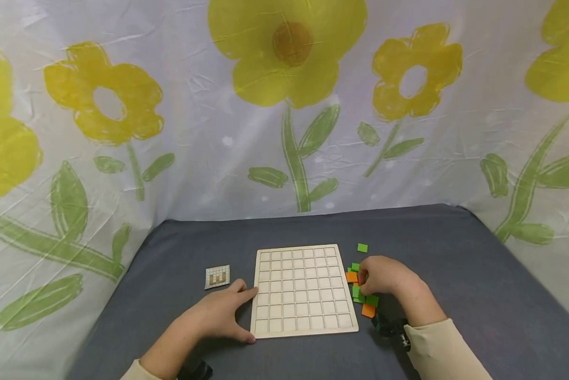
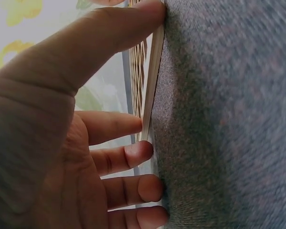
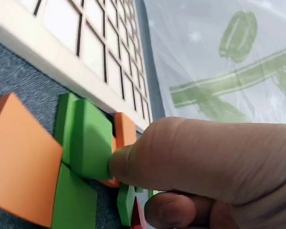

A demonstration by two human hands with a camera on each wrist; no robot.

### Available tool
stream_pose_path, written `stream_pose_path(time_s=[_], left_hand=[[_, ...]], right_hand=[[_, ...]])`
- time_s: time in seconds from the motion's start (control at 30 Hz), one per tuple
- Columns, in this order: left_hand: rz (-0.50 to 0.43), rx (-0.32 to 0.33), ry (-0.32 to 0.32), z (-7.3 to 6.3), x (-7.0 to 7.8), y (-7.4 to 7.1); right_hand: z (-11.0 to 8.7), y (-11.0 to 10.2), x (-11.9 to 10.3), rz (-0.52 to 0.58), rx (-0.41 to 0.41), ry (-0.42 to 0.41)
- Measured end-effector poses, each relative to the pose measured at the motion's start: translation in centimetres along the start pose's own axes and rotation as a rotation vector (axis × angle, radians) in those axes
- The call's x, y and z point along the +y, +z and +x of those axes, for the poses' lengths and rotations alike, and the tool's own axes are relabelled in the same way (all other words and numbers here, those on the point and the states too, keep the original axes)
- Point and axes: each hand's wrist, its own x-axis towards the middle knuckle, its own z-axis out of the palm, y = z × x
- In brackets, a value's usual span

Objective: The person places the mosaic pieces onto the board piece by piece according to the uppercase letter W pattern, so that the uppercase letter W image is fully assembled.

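A pale wooden board with a grid of square recesses lies flat on the dark cloth. My left hand touches its left side, thumb at the near corner and index fingertip farther up the edge; the other fingers spread below the board's edge in the left wrist view. At the board's right side, my right hand reaches down into a loose heap of green and orange square tiles. Its thumb tip meets the edge of a green tile, beside an orange tile. A bent finger shows below the thumb.
A small card with a printed grid pattern lies left of the board. One green tile sits apart beyond the heap. Part of a red piece shows under the right hand. A flowered curtain hangs behind the table.
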Motion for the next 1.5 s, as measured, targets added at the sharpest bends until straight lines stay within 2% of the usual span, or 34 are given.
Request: stream_pose_path(time_s=[0.23,0.47,0.67,0.87,1.1,1.2,1.37,1.5], left_hand=[[0.011,-0.003,-0.003,0.1,0.1,0.2],[0.011,-0.001,-0.005,0.1,0.1,0.1],[0.017,-0.002,-0.007,0.1,0.2,0.0],[0.02,-0.001,-0.021,0.1,0.4,-0.1],[0.033,0.003,-0.028,0.1,0.4,0.0],[0.033,0.009,-0.026,0.1,0.4,-0.1],[0.034,0.018,-0.021,-0.1,0.5,-0.2],[0.03,0.019,-0.019,-0.2,0.7,-0.3]], right_hand=[[-0.5,0.0,0.0,0.064,-0.039,0.016],[-0.6,0.1,-0.3,0.07,-0.095,-0.022],[0.0,0.3,0.2,0.09,-0.083,-0.041],[0.1,0.3,0.7,0.157,-0.074,-0.072],[0.2,0.3,0.7,0.262,-0.145,-0.127],[0.3,0.3,0.7,0.243,-0.126,-0.131],[0.5,0.3,0.8,0.159,-0.048,-0.083],[0.9,0.4,1.2,0.114,-0.002,-0.074]])
